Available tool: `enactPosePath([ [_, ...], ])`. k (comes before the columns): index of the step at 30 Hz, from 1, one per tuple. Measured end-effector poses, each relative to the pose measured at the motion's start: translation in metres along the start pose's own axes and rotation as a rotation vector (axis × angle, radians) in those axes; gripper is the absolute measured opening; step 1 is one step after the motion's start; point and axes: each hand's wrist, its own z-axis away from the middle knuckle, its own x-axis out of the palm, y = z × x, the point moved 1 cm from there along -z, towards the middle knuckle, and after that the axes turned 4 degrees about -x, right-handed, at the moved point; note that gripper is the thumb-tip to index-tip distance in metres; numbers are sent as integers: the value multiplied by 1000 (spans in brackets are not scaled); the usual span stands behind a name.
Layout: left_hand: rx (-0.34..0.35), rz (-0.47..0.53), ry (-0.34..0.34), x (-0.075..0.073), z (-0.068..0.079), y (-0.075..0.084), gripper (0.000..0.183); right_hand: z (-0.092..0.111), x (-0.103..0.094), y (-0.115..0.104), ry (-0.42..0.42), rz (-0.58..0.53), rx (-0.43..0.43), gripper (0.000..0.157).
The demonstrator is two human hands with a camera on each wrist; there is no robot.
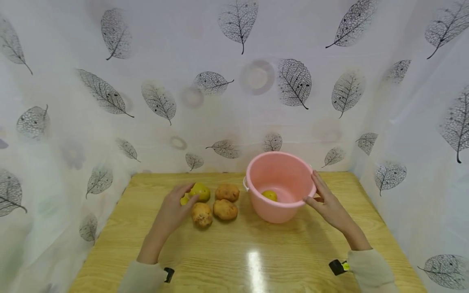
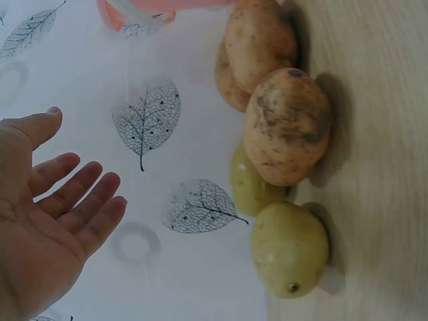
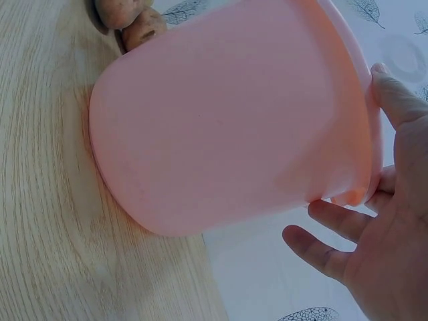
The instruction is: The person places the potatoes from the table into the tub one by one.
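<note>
My left hand (image 1: 175, 207) hovers beside two yellow-green fruits, its fingers spread and nothing in its grasp; it partly hides the smaller-looking one (image 1: 184, 200), while the other fruit (image 1: 200, 192) shows beyond the fingertips. In the left wrist view the palm and loosely bent fingers face the fruit (image 2: 290, 249) from a distance. My right hand (image 1: 331, 207) holds the rim of a pink bucket (image 1: 272, 213) on its right side. The right wrist view shows the thumb on the rim and fingertips under it. Inside the bucket lies a yellow-green fruit (image 1: 270, 195).
Three potatoes lie between the left hand and the bucket: one at the back (image 1: 227, 192), one in front of it (image 1: 225, 209), and one nearer the left hand (image 1: 202, 215). A leaf-print curtain (image 1: 220, 101) encloses the wooden table (image 1: 212, 260) at the back and sides.
</note>
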Motion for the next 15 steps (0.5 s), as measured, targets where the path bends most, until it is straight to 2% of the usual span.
enactPosePath([
  [4, -51, -10, -21, 6, 8, -6, 53, 0, 0, 0, -5, -7, 5, 82],
  [11, -183, 9, -94, 21, 26, -14, 61, 0, 0, 1, -4, -3, 10, 82],
  [15, -230, 19, -92, 31, 37, -16, 59, 1, -1, 2, -6, -10, 17, 83],
])
